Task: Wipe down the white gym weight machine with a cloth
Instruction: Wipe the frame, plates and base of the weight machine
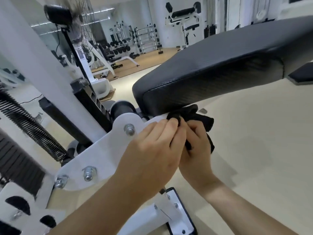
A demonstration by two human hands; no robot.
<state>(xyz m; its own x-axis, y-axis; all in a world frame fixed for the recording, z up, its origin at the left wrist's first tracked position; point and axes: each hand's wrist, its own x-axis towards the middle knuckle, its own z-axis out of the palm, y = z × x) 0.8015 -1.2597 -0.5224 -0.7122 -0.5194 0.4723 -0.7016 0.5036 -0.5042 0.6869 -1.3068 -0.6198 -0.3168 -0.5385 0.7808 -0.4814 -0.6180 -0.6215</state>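
Head camera view, looking down at two bare hands working at the joint of a white gym machine (103, 150). The left hand (152, 150) comes in from the lower left, its arm crossing the white metal plate of the machine; its fingers are curled together and pinch the near edge of a black cloth (194, 116). The right hand (196, 143) comes in from the lower right and sits just beside the left, touching it, with its fingers closed around the bunched cloth so that dark folds hang out past its knuckles. The cloth is pressed against the machine right where the white plate meets the underside of a large black padded seat (220, 65), which stretches away toward the upper right. Shiny bolts (129, 129) stud the white plate, one near the left fingertips and two more lower down. To the left, a dark coiled spring (32, 128) runs diagonally beside a thick white post (30, 53). Below the hands a white foot of the machine with a black edge (176, 211) rests on the pale floor (254, 150). Farther back stand a black fan (67, 16) on a pole and racks of dumbbells (118, 48), blurred by distance.
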